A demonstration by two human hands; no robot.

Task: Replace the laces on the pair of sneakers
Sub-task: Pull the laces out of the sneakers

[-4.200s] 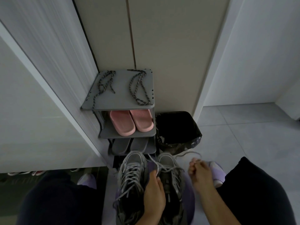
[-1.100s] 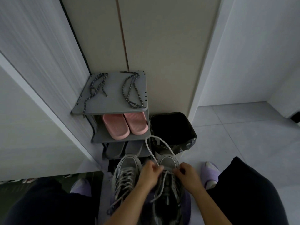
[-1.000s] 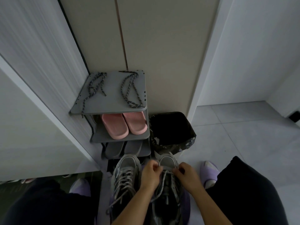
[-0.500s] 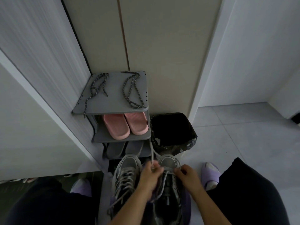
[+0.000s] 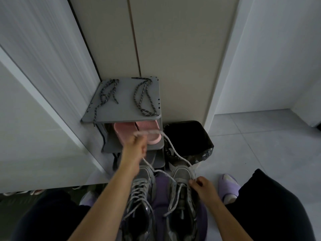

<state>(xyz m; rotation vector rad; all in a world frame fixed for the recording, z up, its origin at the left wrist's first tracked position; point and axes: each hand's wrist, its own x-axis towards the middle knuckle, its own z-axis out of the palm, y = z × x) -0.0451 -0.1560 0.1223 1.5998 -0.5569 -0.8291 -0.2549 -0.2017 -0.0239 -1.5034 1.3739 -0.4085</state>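
Two grey sneakers stand side by side on a purple stool between my knees: the left sneaker [image 5: 140,202] fully laced, the right sneaker [image 5: 182,202] partly unlaced. My left hand [image 5: 135,146] is raised forward, shut on the light grey lace [image 5: 175,152], which loops up from the right sneaker's toe end. My right hand [image 5: 201,186] pinches the lace at the sneaker's front right eyelets. Two dark speckled laces, one [image 5: 106,96] on the left and one [image 5: 144,96] on the right, lie on top of the grey shoe rack [image 5: 125,110].
Pink slippers [image 5: 130,132] sit on the rack's second shelf. A black-lined bin [image 5: 187,140] stands right of the rack. A cupboard wall is on the left, grey tiled floor on the right. A lilac slipper [image 5: 229,186] is on my right foot.
My left hand has lifted up and forward from the right sneaker, drawing a long length of light lace out of it. My right hand has stayed at the sneaker's front.
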